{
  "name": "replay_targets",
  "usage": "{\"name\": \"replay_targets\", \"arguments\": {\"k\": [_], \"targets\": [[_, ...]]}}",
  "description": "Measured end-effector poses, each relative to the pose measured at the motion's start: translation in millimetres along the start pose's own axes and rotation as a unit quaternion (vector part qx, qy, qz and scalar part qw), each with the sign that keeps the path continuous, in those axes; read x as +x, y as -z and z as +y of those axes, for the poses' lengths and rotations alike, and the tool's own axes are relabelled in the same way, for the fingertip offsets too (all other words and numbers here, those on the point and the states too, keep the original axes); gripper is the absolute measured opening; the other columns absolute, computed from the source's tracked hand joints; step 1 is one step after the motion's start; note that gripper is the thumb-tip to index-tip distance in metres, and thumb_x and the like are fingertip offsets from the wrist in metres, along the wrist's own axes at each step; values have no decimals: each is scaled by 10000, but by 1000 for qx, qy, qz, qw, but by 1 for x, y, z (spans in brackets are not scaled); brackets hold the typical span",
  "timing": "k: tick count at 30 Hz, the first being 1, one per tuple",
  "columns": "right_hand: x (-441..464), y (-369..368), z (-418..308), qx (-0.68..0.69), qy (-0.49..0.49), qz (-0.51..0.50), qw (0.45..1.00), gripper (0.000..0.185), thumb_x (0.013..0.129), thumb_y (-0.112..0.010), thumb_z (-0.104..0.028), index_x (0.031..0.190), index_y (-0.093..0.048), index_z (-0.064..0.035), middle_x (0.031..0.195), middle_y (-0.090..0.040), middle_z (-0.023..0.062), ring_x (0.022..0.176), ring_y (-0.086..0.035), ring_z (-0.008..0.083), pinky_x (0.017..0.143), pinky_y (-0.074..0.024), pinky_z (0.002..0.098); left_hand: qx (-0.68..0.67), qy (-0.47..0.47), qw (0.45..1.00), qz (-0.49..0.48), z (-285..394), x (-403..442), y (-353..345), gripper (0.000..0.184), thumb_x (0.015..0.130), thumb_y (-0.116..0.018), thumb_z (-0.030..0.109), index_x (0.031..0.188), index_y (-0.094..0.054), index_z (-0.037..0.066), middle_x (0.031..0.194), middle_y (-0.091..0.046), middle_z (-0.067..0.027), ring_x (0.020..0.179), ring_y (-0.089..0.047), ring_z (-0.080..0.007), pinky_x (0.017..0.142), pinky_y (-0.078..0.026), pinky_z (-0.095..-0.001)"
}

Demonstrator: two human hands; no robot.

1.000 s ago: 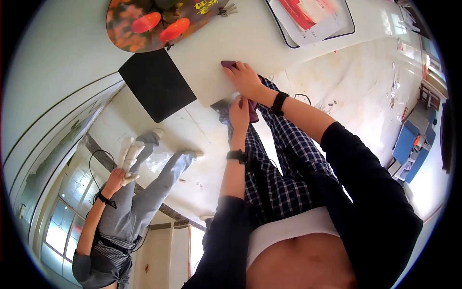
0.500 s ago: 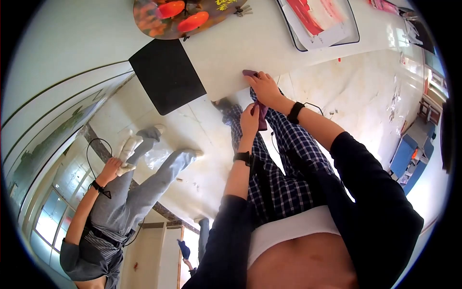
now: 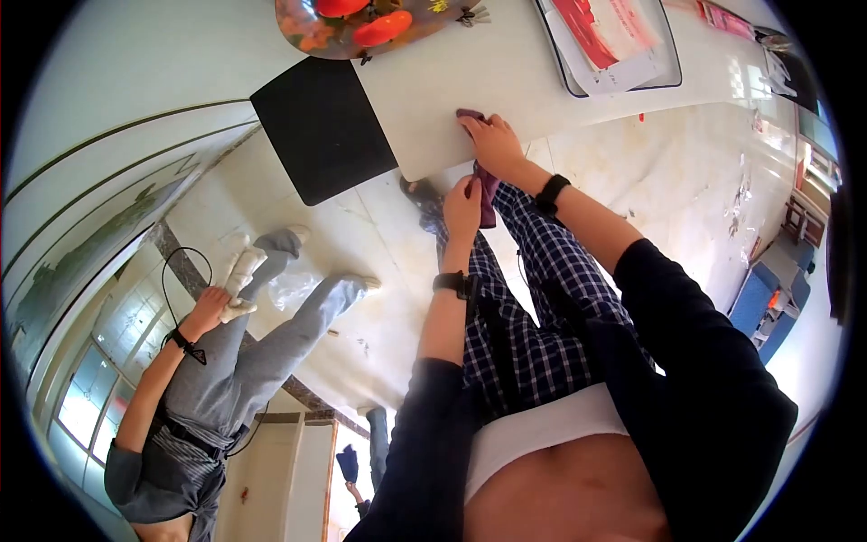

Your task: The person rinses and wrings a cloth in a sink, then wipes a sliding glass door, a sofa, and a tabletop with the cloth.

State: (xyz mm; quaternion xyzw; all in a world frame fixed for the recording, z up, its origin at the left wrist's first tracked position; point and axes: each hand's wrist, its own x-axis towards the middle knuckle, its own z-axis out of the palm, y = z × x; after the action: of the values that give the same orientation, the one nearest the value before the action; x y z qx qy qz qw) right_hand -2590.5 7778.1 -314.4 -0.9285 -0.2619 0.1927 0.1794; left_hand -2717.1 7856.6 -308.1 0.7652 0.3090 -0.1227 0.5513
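Note:
A dark purple cloth [image 3: 489, 213] hangs over the edge of the pale table [image 3: 424, 99]. My left hand [image 3: 462, 210] is closed on its hanging part, just below the table edge. Higher up, my right hand [image 3: 495, 146] lies over the cloth on the tabletop near the corner, fingers bent round it, with a bit of purple showing past the fingertips. Both wrists wear black bands. To the left of my hands, a black mat [image 3: 323, 131] sticks out past the table edge.
A tray [image 3: 670, 68] with papers and a patterned board with red shapes [image 3: 316, 32] sit on the table. At the left another person [image 3: 194, 425] holds a whitish cloth [image 3: 242, 275]. Further back, a hand holds a dark blue item [image 3: 347, 462].
The view has shifted, so the table, mat and board sit differently. Both hands have moved slightly rightward in view and keep the purple cloth. A further person's hand with the blue item has come into view.

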Motion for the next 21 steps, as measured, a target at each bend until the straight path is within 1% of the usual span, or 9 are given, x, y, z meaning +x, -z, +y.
{"name": "replay_targets", "arguments": {"k": [3, 5, 9, 12, 13, 16, 17, 20, 21], "targets": [[-24, 0, 7, -17, 3, -19, 1000, 502, 717, -524, -11, 1204, -483, -130, 1031, -604, 70, 932, -502, 300, 832, -414, 375, -12, -11, 1000, -20, -10, -10, -10, 296, 872, -533, 264, 1000, -611, 8, 905, -635, -195, 834, -611, -350, 727, -467, -373], [-25, 0, 9, -28, 10, -27, 999, 509, 719, -518, -8, 1211, -479, -131, 1039, -605, 68, 936, -503, 295, 841, -410, 373, -32, 6, 999, -33, -12, -13, -14, 312, 867, -542, 273, 1000, -612, -1, 908, -637, -198, 838, -614, -347, 730, -469, -370], [-13, 0, 6, -16, 20, -4, 1000, 458, 749, -516, -54, 1198, -483, -136, 1053, -609, 60, 949, -505, 282, 856, -403, 369, 31, -54, 997, -39, -50, 12, -30, 308, 868, -546, 273, 1005, -621, 8, 903, -644, -186, 833, -618, -334, 743, -471, -358], [15, 17, -15, -34, 5, -8, 999, 391, 783, -511, -121, 1173, -491, -140, 1043, -616, 59, 952, -507, 280, 855, -402, 369, -8, -40, 999, -11, -41, 28, -20, 312, 870, -545, 273, 1012, -617, 4, 922, -642, -183, 847, -614, -328, 758, -466, -355], [25, 12, -12, -35, 8, -9, 999, 356, 799, -510, -173, 1154, -497, -141, 1030, -623, 60, 959, -508, 281, 854, -405, 367, -21, -2, 1000, 12, -24, 29, -11, 317, 872, -544, 272, 1019, -613, 0, 950, -638, -182, 863, -609, -322, 768, -462, -354], [37, 9, -13, -43, 0, -21, 999, 359, 804, -495, -151, 1162, -495, -143, 1016, -625, 70, 959, -510, 287, 852, -409, 366, -55, -31, 996, 57, -13, 32, -1, 310, 871, -544, 272, 1017, -616, 8, 973, -633, -179, 875, -606, -322, 771, -458, -359], [32, 10, -13, -44, 3, -21, 999, 368, 796, -503, -138, 1164, -495, -139, 1012, -625, 72, 957, -512, 288, 850, -411, 366, -65, -51, 995, 53, -19, 35, -3, 297, 869, -544, 267, 1008, -617, 14, 950, -633, -188, 863, -606, -334, 760, -461, -366], [3, 13, -2, -45, 8, -25, 999, 408, 769, -526, -95, 1174, -494, -131, 1007, -622, 77, 950, -514, 289, 846, -414, 365, 9, 11, 999, -32, 0, 18, 2, 292, 868, -543, 257, 1003, -615, 8, 923, -631, -198, 847, -603, -349, 748, -464, -370], [-10, 9, 4, -44, 6, -30, 999, 430, 756, -533, -78, 1181, -494, -130, 1010, -620, 78, 949, -513, 289, 846, -415, 365, 30, -11, 998, -50, -15, 15, -7, 291, 867, -542, 250, 998, -610, -1, 904, -629, -208, 840, -603, -357, 736, -466, -371]]}}
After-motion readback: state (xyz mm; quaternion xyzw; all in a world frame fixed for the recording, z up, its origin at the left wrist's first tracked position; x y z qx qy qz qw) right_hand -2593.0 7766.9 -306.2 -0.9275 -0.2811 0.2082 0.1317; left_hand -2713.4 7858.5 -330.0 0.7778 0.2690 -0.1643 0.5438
